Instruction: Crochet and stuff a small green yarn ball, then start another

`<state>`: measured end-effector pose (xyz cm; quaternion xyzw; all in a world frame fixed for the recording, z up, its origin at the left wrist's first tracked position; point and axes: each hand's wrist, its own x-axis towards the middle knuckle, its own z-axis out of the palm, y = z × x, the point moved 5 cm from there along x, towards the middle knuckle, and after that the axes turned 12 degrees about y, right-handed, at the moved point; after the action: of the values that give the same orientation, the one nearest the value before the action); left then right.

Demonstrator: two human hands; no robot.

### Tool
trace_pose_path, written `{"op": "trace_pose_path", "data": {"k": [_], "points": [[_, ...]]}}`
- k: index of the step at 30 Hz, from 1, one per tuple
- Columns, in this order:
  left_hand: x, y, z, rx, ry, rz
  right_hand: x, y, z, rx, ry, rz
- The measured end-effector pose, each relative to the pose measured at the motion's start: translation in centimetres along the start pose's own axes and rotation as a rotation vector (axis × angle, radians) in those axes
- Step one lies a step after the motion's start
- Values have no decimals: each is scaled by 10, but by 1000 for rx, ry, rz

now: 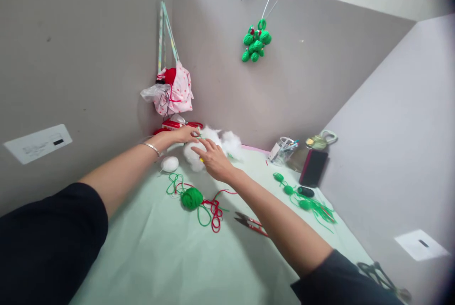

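My left hand (pixel 187 134) is at the back of the table, its fingers bent and closed at the near side of white stuffing fluff (pixel 231 144). A bit of green shows at its fingertips, too small to make out. Close beside it, my right hand (pixel 215 160) reaches over the fluff with fingers curved. A small yellow thing (pixel 201 159) peeks out under its palm; its kind is hidden. A white yarn ball (pixel 169 164) lies left of the hands. Nearer to me are a green yarn ball (pixel 191 198) and loose red yarn (pixel 215 212).
Thread snips (pixel 250 223) lie beneath my right forearm. On the right are green crocheted pieces (pixel 288 190), a dark spool (pixel 306 191), a phone (pixel 314 167), a clear cup (pixel 283 150) and black scissors (pixel 378 274). A pink bag (pixel 181 89) and green crocheted cluster (pixel 256 45) hang on grey partitions.
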<state>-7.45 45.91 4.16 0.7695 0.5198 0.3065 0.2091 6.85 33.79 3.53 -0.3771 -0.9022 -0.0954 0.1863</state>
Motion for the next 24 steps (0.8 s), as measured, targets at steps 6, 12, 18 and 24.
{"op": "trace_pose_path", "data": {"k": [6, 12, 18, 24], "points": [[19, -8, -24, -201, 41, -61, 11, 3, 31, 34, -159, 24], [33, 4, -60, -429, 224, -47, 2, 14, 36, 63, -153, 72], [38, -10, 9, -335, 85, -171, -1, 11, 46, 80, -129, 68], [47, -31, 8, -354, 190, -255, -4, 13, 48, 94, -132, 83]]}}
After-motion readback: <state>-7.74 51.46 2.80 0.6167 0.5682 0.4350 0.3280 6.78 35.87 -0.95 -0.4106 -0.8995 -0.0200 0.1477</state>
